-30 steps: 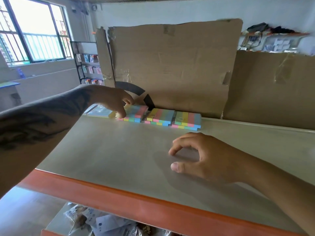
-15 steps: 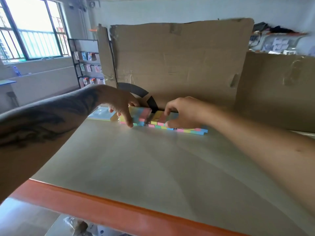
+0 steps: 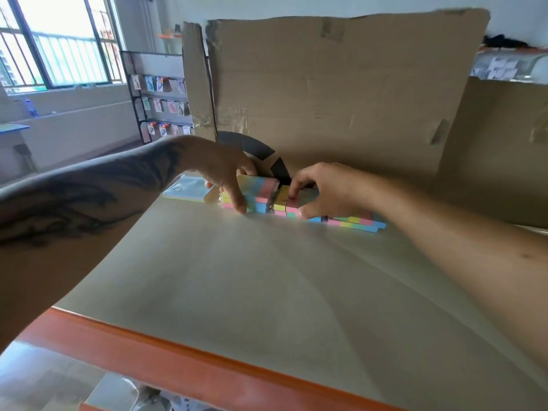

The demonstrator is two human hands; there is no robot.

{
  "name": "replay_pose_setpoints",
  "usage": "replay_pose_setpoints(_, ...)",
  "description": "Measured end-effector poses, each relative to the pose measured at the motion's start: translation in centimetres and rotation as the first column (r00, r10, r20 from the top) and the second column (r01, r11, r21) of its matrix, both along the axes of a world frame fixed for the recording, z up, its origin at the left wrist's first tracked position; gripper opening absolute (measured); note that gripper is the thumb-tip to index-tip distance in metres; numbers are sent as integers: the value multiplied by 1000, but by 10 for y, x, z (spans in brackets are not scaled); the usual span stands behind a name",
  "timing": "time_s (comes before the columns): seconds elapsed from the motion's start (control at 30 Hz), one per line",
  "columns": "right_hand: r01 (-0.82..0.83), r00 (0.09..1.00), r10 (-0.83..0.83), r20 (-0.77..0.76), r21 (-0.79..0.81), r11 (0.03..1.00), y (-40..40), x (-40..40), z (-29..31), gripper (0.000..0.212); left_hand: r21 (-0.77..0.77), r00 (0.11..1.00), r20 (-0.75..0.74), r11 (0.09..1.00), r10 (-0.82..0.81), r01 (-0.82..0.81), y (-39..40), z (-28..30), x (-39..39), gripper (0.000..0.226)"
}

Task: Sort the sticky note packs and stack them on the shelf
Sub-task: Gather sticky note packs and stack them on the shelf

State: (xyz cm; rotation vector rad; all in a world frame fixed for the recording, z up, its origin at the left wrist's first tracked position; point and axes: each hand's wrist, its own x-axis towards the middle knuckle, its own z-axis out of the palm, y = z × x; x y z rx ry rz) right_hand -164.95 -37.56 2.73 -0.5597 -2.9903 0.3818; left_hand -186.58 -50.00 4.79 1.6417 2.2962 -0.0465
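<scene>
Multicoloured sticky note packs stand in a row at the back of the grey shelf board (image 3: 267,280), against the cardboard. My left hand (image 3: 228,179) grips the left stack of packs (image 3: 261,194), thumb down its front. My right hand (image 3: 320,191) grips the middle stack (image 3: 283,203), fingers curled over its top and thumb at the front. A lower right stack (image 3: 358,222) lies partly hidden behind my right hand. A pale wrapped pack (image 3: 186,189) lies flat to the left of the row.
Tall cardboard sheets (image 3: 341,93) wall off the back of the shelf. The shelf has an orange front edge (image 3: 189,363). Bagged items show below it at the bottom left. A wire display rack (image 3: 160,96) stands by the window at left.
My right hand left the middle of the shelf board, reached back and took hold of the middle stack. My left hand stayed on the left stack. The camera moved closer.
</scene>
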Motion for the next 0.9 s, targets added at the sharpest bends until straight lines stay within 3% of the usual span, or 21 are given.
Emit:
replay_pose_setpoints(0.43,23,997,-24,-73,-11,1000,3,21,6,27,99,997,74,995,-30,22,-8,-1,-5,86)
replay_pose_setpoints(0.57,81,993,-80,-91,0,997,23,49,18,22,260,998,34,965,-47,37,-17,5,-2,90)
replay_pose_setpoints(0.7,132,991,-131,14,-18,991,37,70,20,30,414,995,-7,905,-98,92,-20,11,15,72)
replay_pose_setpoints(0.83,142,989,-139,45,-88,986,41,69,12,34,359,962,-193,899,-193,253,-8,6,47,54)
replay_pose_setpoints(0.9,126,992,-124,24,-96,987,41,65,9,34,335,945,-212,890,-248,309,0,-1,59,50)
